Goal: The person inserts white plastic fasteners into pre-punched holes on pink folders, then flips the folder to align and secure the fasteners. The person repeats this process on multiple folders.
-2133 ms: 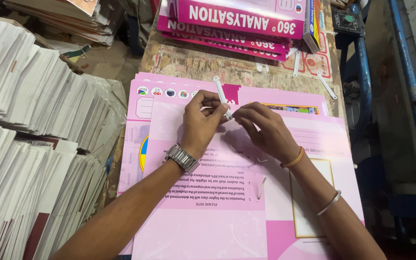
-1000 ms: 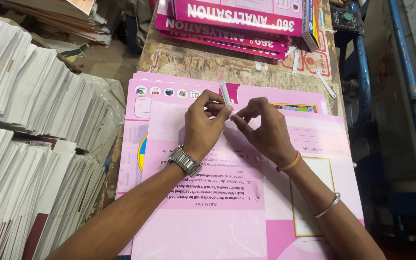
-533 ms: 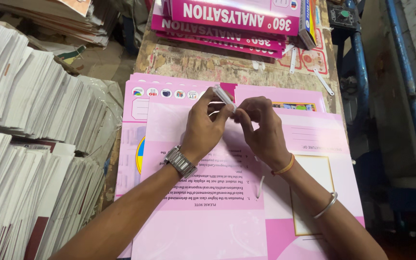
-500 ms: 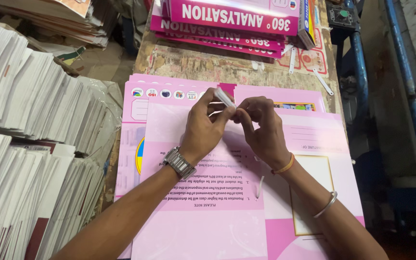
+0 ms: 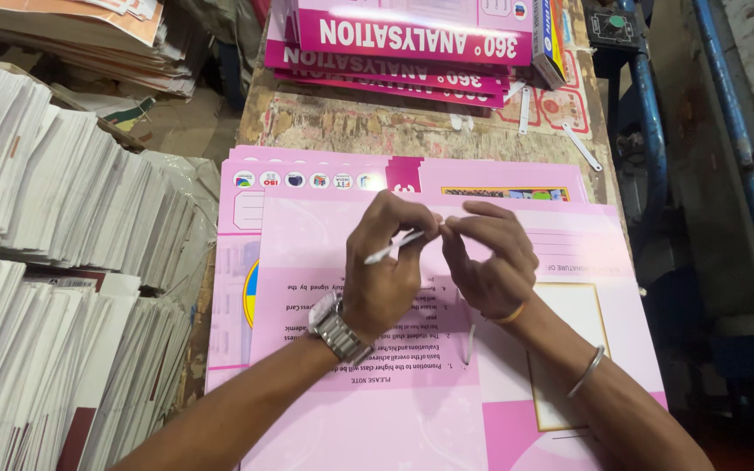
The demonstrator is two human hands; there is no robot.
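Observation:
My left hand (image 5: pixel 386 270) and my right hand (image 5: pixel 490 257) meet fingertip to fingertip above a pink printed sheet (image 5: pixel 377 410). Between them they pinch a thin white strip (image 5: pixel 394 248), which slants down to the left across my left palm. A metal watch is on my left wrist; a bangle and an orange band are on my right. The sheet lies on top of a stack of pink sheets (image 5: pixel 307 174) on the worn wooden table (image 5: pixel 351 122).
Tall piles of white paper bundles (image 5: pixel 54 262) fill the left side. Magenta printed boards (image 5: pixel 412 44) are stacked at the table's far end. Loose white strips (image 5: pixel 582 148) lie near them. A blue metal machine frame (image 5: pixel 647 113) runs along the right.
The white strip pointed up and away between my fingers; now it is tilted down to the left. Both hands have stayed over the same spot on the sheet.

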